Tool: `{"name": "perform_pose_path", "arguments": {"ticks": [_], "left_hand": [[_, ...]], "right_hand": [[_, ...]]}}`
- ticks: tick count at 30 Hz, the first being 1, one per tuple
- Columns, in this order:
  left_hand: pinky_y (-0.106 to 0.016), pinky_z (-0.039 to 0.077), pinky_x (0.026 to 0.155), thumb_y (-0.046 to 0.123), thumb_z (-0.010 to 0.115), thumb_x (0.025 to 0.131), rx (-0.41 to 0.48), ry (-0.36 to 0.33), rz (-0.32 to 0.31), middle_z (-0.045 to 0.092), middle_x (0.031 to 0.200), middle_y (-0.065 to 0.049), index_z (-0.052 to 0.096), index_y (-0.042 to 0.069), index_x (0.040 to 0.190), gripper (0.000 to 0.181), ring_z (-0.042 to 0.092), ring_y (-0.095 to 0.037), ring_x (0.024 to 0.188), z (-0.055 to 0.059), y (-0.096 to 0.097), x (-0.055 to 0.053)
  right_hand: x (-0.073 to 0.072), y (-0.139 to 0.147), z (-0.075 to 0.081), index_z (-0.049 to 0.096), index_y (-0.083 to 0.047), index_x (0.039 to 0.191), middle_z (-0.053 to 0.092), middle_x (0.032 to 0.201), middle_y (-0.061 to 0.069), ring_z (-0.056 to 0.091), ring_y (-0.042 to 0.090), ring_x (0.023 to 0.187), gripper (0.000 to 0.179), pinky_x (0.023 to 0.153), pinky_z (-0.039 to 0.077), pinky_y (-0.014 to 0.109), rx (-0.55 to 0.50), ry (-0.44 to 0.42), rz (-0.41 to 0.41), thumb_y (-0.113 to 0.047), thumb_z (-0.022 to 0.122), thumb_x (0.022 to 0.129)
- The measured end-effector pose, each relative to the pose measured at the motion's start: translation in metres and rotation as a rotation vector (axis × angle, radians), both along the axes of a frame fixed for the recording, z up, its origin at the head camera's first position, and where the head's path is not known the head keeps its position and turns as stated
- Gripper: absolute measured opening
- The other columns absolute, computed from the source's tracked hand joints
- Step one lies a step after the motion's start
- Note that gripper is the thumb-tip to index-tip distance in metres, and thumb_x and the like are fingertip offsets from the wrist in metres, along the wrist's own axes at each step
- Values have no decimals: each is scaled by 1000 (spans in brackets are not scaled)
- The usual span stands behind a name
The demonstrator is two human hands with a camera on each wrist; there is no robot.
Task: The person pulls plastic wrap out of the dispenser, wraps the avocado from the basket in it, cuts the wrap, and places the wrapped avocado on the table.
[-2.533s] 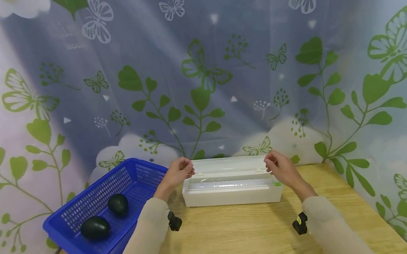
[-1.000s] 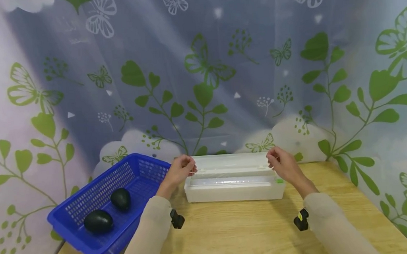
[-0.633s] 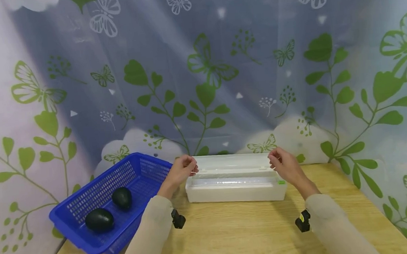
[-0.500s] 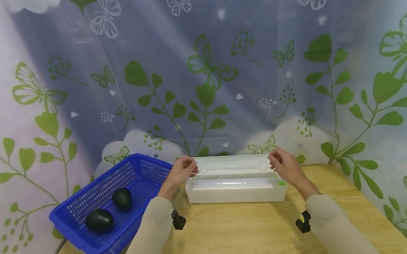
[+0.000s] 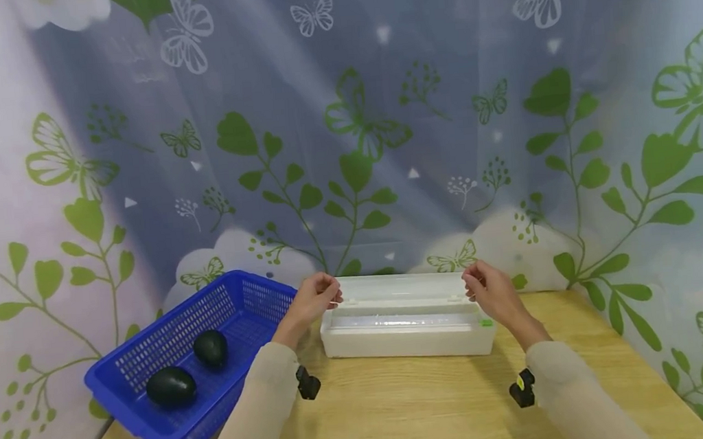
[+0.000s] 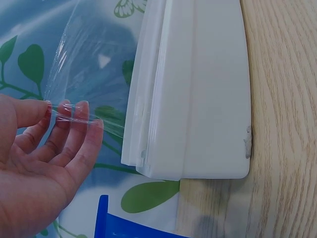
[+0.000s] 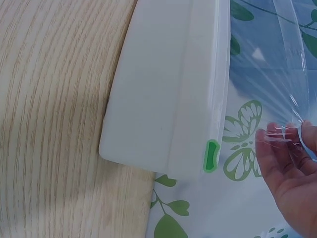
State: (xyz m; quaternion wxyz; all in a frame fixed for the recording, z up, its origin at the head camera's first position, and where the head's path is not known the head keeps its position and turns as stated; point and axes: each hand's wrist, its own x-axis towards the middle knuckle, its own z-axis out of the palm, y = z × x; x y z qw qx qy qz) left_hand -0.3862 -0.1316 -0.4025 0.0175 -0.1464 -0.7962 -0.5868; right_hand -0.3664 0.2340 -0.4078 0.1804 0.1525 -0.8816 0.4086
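Note:
Clear plastic wrap stretches up out of a white wrap dispenser box, whose lid stands raised at the back. My left hand pinches one corner of the sheet between thumb and fingers, at the box's left end. At the other end my right hand pinches the opposite corner, the film pulled into creases toward its fingertips in the right wrist view. Inside the box lies the roll of wrap. A green slider sits at the right end of the box's edge.
To the left, a blue plastic basket holds two dark, smooth, oval fruits or vegetables, one nearer and one farther. The wooden table ends at a curtain printed with leaves and butterflies.
The head view has shifted slightly. Both hands keep their pinch on the wrap at the box's two ends, nearly unmoved relative to it.

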Motion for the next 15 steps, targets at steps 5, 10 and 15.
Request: {"name": "perform_pose_path", "arguments": {"ticks": [5, 10, 15], "left_hand": [[-48, 54, 87, 13, 49, 99, -4, 4, 6, 62, 99, -23, 55, -5, 108, 21, 63, -40, 98, 2, 0, -1], [-46, 55, 84, 12, 49, 99, -10, 11, 18, 62, 99, -23, 55, -7, 108, 22, 64, -38, 95, 4, 1, -1], [-43, 56, 83, 11, 46, 100, -18, -28, 34, 63, 98, -21, 55, -5, 107, 20, 65, -37, 96, 5, 2, 0]], "right_hand": [[1, 1, 0, 55, 2, 103, 61, 85, 20, 64, 29, 74, 18, 63, 57, 29, -6, 21, 13, -14, 48, 100], [1, 1, 1, 55, 0, 102, 61, 86, 20, 64, 29, 75, 17, 63, 57, 26, -8, 7, 13, -16, 47, 100], [-1, -1, 3, 56, 2, 101, 61, 84, 20, 64, 28, 73, 18, 60, 54, 22, -5, 29, 4, -15, 48, 100]]}}
